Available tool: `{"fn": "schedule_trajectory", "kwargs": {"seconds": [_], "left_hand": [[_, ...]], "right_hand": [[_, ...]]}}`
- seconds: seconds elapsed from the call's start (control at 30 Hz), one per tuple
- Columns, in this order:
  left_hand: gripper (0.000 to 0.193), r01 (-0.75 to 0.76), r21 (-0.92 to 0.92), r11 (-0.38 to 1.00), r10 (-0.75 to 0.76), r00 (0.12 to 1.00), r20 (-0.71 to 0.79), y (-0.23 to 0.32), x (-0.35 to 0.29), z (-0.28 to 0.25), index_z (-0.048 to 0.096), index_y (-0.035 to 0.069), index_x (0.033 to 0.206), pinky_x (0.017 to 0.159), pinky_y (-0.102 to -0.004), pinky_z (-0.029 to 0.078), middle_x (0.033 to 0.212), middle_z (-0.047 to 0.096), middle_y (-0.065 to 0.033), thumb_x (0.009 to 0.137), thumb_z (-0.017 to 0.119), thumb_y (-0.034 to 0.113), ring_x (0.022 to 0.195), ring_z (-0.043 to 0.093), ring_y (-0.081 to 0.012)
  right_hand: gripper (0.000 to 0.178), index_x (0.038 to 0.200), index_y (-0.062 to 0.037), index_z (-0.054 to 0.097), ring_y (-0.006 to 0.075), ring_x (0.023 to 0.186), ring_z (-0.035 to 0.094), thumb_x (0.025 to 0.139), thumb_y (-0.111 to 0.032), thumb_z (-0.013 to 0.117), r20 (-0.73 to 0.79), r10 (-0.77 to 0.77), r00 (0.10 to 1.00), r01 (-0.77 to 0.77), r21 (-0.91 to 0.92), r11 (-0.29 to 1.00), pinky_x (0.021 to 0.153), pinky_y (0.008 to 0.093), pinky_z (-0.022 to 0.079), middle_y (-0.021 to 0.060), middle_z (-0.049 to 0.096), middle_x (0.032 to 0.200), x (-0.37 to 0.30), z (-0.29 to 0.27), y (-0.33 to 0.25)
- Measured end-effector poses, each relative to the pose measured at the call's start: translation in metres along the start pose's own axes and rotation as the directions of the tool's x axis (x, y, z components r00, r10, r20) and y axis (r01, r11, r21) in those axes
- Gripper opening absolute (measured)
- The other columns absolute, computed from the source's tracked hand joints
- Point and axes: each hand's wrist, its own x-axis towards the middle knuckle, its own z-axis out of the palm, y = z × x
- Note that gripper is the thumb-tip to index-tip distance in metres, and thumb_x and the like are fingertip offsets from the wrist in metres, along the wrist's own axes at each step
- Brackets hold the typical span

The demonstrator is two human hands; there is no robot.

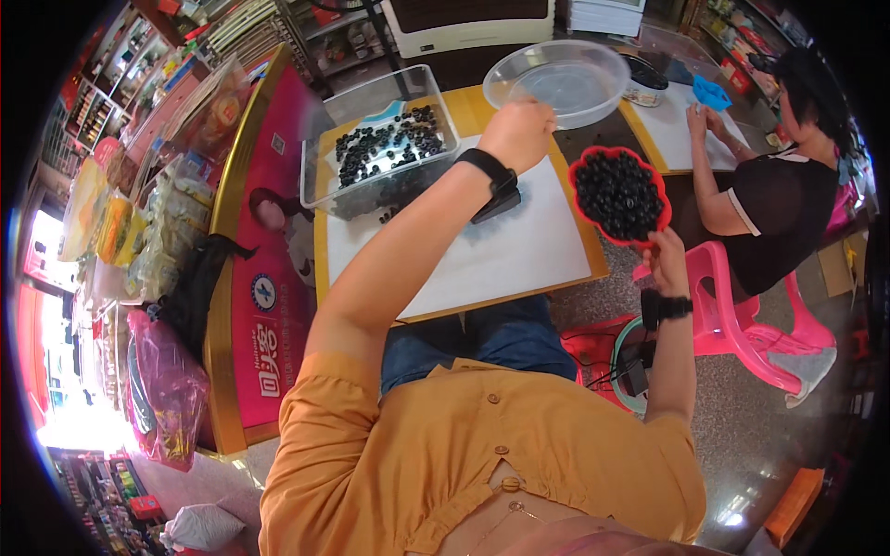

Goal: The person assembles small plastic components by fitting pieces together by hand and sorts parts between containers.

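My right hand (664, 257) grips the near rim of a red, scalloped bowl (664, 209), holding it off the right side of the table. Small, round black pieces (621, 195), like beads or berries, fill the bowl. Across the table reaches my left arm, its hand (517, 134) closed in front of a clear round plastic basin (579, 113). The fingertips are hidden, so whatever they hold does not show. Left of that arm stands a clear rectangular bin (312, 176) with many loose black pieces (375, 153) and a light-blue item (385, 113) inside.
A white sheet (501, 264) covers the yellow-edged table. Under my left wrist lies a dark flat object (498, 206). At right, another person (765, 199) works at a second table with a blue container (711, 93). A pink chair (718, 306) stands nearby; a pink-sided counter (269, 241) borders the left.
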Motion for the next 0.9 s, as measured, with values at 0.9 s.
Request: {"fn": "schedule_trajectory", "kwargs": {"seconds": [0.9], "left_hand": [[0.031,0.261,-0.154,0.953,-0.234,0.956,0.175,-0.004,-0.096,-0.008,0.069,0.001,0.11,0.089,-0.041,0.052,0.113,0.067,-0.0184,0.085,0.07,0.019,0.103,0.064,-0.0356]], "right_hand": [[0.008,0.099,-0.0104,0.052,0.0077,0.048,0.052,0.093,-0.011,0.057,0.076,0.132,0.988,-0.132,0.003,0.991,0.036,0.0224,0.04,0.0003,0.058,0.075,-0.086,0.031,-0.035]]}}
